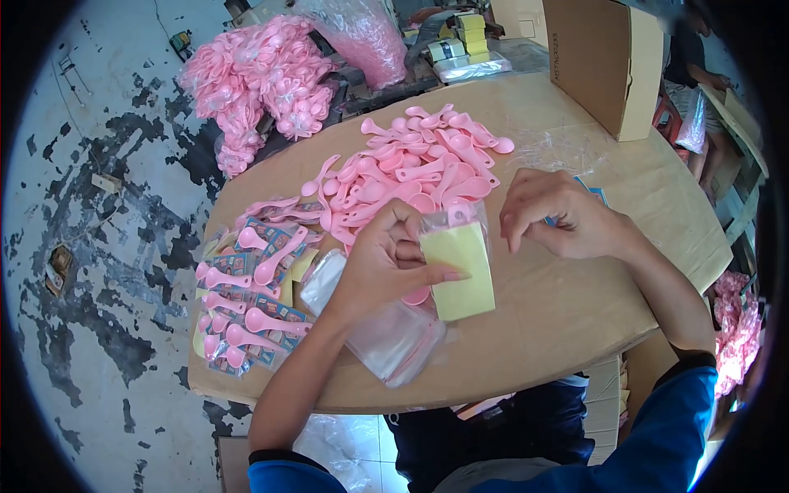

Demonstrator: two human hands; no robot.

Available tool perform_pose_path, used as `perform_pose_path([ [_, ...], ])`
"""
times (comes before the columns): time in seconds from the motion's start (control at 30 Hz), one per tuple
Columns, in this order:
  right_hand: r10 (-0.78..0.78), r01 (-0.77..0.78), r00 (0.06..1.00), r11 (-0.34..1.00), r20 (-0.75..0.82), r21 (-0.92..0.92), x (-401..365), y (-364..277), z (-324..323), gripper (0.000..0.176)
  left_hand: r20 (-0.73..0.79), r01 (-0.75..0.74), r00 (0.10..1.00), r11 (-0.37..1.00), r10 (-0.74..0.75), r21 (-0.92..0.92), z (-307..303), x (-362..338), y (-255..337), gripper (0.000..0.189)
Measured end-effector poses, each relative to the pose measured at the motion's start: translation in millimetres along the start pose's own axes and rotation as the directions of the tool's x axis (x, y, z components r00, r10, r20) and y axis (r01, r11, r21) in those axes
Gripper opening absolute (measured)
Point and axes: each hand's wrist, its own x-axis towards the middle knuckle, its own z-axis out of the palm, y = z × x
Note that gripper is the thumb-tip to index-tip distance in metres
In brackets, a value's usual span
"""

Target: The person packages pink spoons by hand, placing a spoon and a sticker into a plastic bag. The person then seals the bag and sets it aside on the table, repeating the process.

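My left hand (382, 267) is closed on a small clear plastic bag, thumb in front. Inside the bag are a pale yellow card (462, 283) and a pink measuring spoon, its holed handle end (459, 214) showing above the card. To the right of the bag and apart from it, my right hand (563, 214) is raised with fingers curled towards the thumb; whatever they pinch, if anything, is too small to make out. A blue card (597, 195) shows partly behind that hand. Beneath my left wrist lies a stack of clear bags (399, 341).
Loose pink spoons (419, 160) are heaped mid-table. Packed spoons with blue cards (255, 287) lie at the left. Thin clear strips (555, 148) lie near a cardboard box (604, 70). Bagged pink spoons (263, 78) sit beyond the table. Another person (694, 74) is at far right.
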Motion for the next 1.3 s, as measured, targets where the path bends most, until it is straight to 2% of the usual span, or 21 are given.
perform_pose_path([
  [0.1,0.103,-0.103,0.994,0.995,-0.019,-0.002,2,-5,-2,0.019,-0.17,-0.124,0.977,0.992,0.129,0.037,-8,0,19,0.042],
  [0.13,0.085,-0.085,0.996,0.996,-0.04,-0.017,2,-4,-1,0.019,-0.275,-0.11,0.941,0.946,0.198,0.306,-22,-3,27,0.041],
  [0.2,0.047,-0.051,0.996,0.998,-0.082,-0.045,2,-2,5,0.019,-0.353,-0.184,0.774,0.72,0.525,0.669,-58,-7,41,0.036],
  [0.23,0.051,-0.055,0.995,0.997,-0.08,-0.048,2,-4,7,0.02,-0.31,-0.275,0.612,0.564,0.727,0.779,-75,-7,46,0.032],
  [0.3,0.058,-0.063,0.995,0.996,-0.077,-0.055,3,-7,10,0.02,-0.168,-0.248,0.447,0.302,0.878,0.92,-103,-11,63,0.02],
  [0.4,0.053,-0.056,0.998,0.995,-0.044,-0.077,3,-7,14,0.022,-0.136,-0.018,0.679,0.201,0.722,0.979,-132,-31,81,0.014],
  [0.43,0.057,-0.06,0.998,0.995,-0.041,-0.076,4,-7,14,0.022,-0.237,0.057,0.718,0.284,0.655,0.957,-131,-32,78,0.02],
  [0.5,0.068,-0.07,0.997,0.995,-0.036,-0.073,5,-9,15,0.022,-0.288,0.239,0.867,0.167,0.406,0.957,-126,-36,78,0.022],
  [0.53,0.098,-0.099,0.995,0.992,-0.006,-0.084,5,-11,13,0.022,-0.322,0.31,0.908,0.088,0.266,0.947,-124,-37,78,0.023],
  [0.57,0.13,-0.127,0.991,0.987,0.023,-0.097,5,-13,9,0.021,-0.305,0.269,0.923,0.174,0.234,0.947,-123,-35,73,0.022],
  [0.63,0.15,-0.145,0.988,0.977,0.021,-0.158,6,-15,2,0.021,-0.262,0.19,0.949,0.346,0.175,0.919,-122,-29,57,0.022],
  [0.7,0.128,-0.137,0.99,0.955,-0.051,-0.263,6,-13,-7,0.021,-0.139,0.053,0.978,0.456,0.156,0.889,-112,-22,43,0.021],
  [0.73,0.156,-0.189,0.976,0.954,-0.153,-0.231,6,-13,-13,0.02,-0.068,-0.019,0.986,0.512,0.15,0.859,-104,-17,37,0.02],
  [0.8,0.223,-0.293,0.908,0.943,-0.353,-0.159,3,-11,-26,0.019,0.027,-0.073,0.995,0.513,0.096,0.855,-84,-12,34,0.019],
  [0.9,0.287,-0.359,0.821,0.932,-0.494,-0.054,0,-10,-41,0.018,0.122,-0.106,0.993,0.51,0.002,0.854,-63,-10,35,0.019],
  [1.0,0.371,-0.435,0.832,0.898,-0.412,-0.071,3,-14,-32,0.015,0.141,-0.095,0.989,0.505,-0.054,0.858,-59,-10,41,0.018],
  [1.1,0.308,-0.335,0.939,0.92,-0.154,-0.204,1,-14,-21,0.013,0.179,-0.11,0.981,0.562,-0.069,0.819,-61,-14,46,0.017],
  [1.13,0.277,-0.301,0.952,0.924,-0.131,-0.237,0,-12,-20,0.013,0.196,-0.118,0.978,0.589,-0.071,0.8,-62,-15,47,0.017],
  [1.2,0.212,-0.226,0.974,0.926,-0.076,-0.302,-1,-9,-19,0.014,0.227,-0.08,0.961,0.627,-0.158,0.775,-65,-18,47,0.013],
  [1.23,0.266,-0.269,0.963,0.926,-0.046,-0.264,1,-11,-17,0.014,0.243,-0.06,0.949,0.646,-0.198,0.761,-66,-20,47,0.012],
  [1.3,0.373,-0.363,0.927,0.912,0.02,-0.192,6,-20,-10,0.015,0.291,0.075,0.87,0.691,-0.398,0.719,-67,-23,54,0.015],
])
